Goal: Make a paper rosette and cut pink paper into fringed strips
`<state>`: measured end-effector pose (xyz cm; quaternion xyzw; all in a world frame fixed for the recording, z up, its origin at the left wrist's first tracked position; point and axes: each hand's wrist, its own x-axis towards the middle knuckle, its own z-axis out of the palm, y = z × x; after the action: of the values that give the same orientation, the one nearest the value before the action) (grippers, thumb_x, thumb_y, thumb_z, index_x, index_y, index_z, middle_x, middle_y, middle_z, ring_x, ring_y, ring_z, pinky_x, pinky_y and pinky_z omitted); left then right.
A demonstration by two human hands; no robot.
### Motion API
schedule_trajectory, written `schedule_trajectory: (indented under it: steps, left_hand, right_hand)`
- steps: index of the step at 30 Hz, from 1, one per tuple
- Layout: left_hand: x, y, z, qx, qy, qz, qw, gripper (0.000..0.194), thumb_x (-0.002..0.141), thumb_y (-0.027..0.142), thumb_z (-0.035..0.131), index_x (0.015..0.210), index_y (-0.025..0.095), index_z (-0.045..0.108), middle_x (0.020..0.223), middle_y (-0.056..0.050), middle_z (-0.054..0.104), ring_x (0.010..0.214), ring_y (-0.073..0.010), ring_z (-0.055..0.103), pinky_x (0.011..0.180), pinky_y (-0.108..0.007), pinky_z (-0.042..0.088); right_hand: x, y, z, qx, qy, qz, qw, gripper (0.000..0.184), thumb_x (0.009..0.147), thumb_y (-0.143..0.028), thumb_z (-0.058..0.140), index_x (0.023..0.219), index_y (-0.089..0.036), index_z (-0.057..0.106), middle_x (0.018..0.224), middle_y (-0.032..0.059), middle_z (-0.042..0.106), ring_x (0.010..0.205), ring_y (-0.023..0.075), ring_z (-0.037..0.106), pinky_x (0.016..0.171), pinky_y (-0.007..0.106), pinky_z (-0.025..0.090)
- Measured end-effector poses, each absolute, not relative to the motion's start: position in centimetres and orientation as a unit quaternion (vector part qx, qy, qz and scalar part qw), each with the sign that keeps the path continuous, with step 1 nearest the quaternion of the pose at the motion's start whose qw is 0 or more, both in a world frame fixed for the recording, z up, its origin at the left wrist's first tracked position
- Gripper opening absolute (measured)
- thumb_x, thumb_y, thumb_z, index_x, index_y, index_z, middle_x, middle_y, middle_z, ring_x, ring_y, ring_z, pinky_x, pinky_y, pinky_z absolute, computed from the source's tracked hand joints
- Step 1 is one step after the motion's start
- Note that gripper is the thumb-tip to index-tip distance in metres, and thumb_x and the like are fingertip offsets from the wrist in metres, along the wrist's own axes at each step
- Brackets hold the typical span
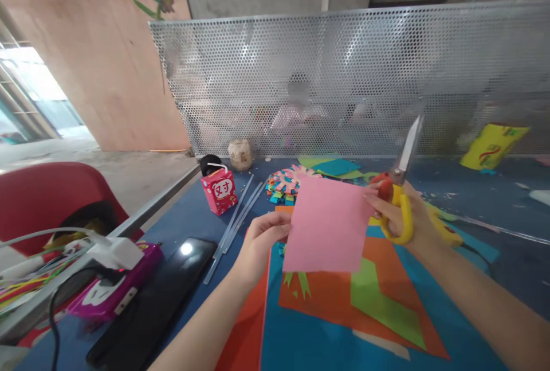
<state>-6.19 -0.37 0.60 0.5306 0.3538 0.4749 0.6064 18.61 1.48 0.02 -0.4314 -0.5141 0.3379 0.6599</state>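
Observation:
A square pink sheet [329, 227] is held up between my two hands; I cannot tell if it is paper or felt. My left hand [262, 245] pinches its left edge. At the upper right corner, the fingertips of my right hand [395, 213] grip it too. The same right hand carries scissors [399, 182] with red and yellow handles, blades pointing up and away from the sheet. Beneath the sheet lie an orange sheet [408, 279], a cut green piece [382, 302] and a large blue sheet [309, 342].
Behind the sheet sits a pile of fringed colored pieces [283, 182]. To the left are clear sticks [236, 222], a red drink box [219, 190], a black phone [154, 302] and a purple power strip [116, 285]. A perforated metal divider [266, 73] borders the table's back.

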Motion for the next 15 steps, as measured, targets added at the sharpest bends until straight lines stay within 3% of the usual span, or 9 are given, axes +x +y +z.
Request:
schedule_trajectory:
  steps: [4, 8, 10, 15]
  left_hand:
    - [-6.0, -0.4, 0.6, 0.563, 0.340, 0.428, 0.620, 0.024, 0.069, 0.028, 0.060, 0.086, 0.015, 0.070, 0.076, -0.004, 0.067, 0.069, -0.0153, 0.057, 0.067, -0.025, 0.043]
    - [-5.3, -0.3, 0.0, 0.598, 0.379, 0.411, 0.575, 0.027, 0.071, 0.039, 0.062, 0.069, 0.013, 0.069, 0.063, -0.004, 0.063, 0.063, -0.0156, 0.056, 0.063, -0.026, 0.042]
    - [-5.2, -0.1, -0.4, 0.606, 0.387, 0.428, 0.548, 0.031, 0.071, 0.043, 0.062, 0.066, 0.013, 0.068, 0.060, -0.003, 0.062, 0.061, -0.0152, 0.055, 0.061, -0.026, 0.042]
    - [-5.5, 0.6, -0.6, 0.557, 0.394, 0.518, 0.516, 0.031, 0.072, 0.044, 0.062, 0.082, 0.016, 0.068, 0.068, -0.001, 0.063, 0.067, -0.0140, 0.055, 0.066, -0.025, 0.046]
  right_hand:
    - [18.3, 1.3, 0.1, -0.433, -0.523, 0.341, 0.651, 0.038, 0.054, -0.020, 0.078, 0.077, -0.022, 0.048, 0.065, -0.0069, 0.054, 0.047, 0.0074, 0.046, 0.038, 0.018, 0.036]
    - [18.1, 1.2, 0.0, -0.437, -0.525, 0.331, 0.651, 0.036, 0.054, -0.019, 0.078, 0.076, -0.022, 0.048, 0.062, -0.0079, 0.053, 0.046, 0.0072, 0.045, 0.038, 0.018, 0.037]
    - [18.1, 1.2, -0.1, -0.438, -0.525, 0.329, 0.652, 0.037, 0.054, -0.021, 0.078, 0.074, -0.022, 0.047, 0.061, -0.0083, 0.052, 0.044, 0.0071, 0.045, 0.038, 0.019, 0.036]
    - [18.1, 1.5, -0.6, -0.420, -0.545, 0.368, 0.625, 0.036, 0.061, -0.032, 0.074, 0.076, -0.023, 0.044, 0.063, -0.0082, 0.054, 0.042, 0.0066, 0.042, 0.038, 0.020, 0.034]
